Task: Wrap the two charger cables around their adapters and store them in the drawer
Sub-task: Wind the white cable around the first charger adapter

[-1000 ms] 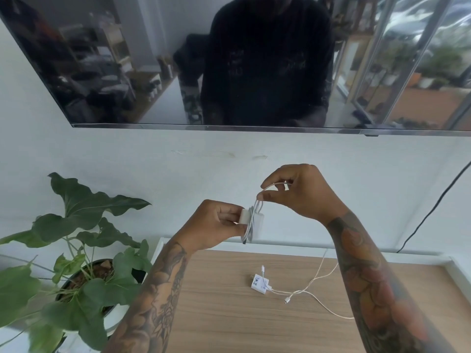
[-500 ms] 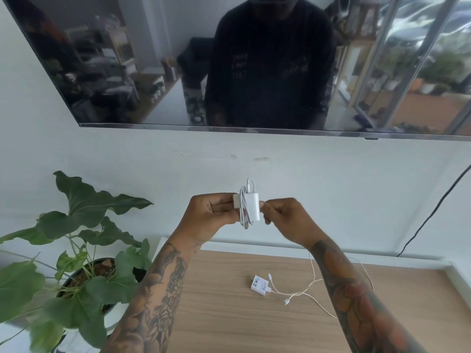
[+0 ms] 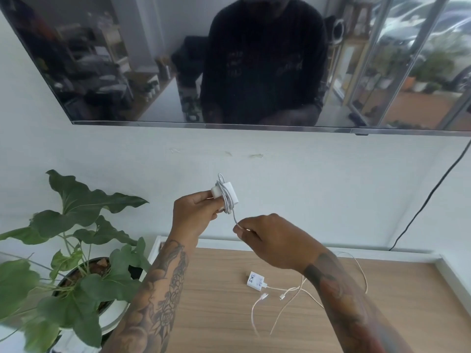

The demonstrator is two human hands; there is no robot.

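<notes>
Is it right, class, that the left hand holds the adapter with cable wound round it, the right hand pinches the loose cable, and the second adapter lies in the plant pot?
Not quite. The head view shows the second adapter lying on the wooden top, not in the pot. The rest holds: left hand holds the wound adapter, right hand pinches the cable.

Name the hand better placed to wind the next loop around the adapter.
Probably the right hand: it pinches the free cable just below the adapter, while the left hand holds that adapter.
</notes>
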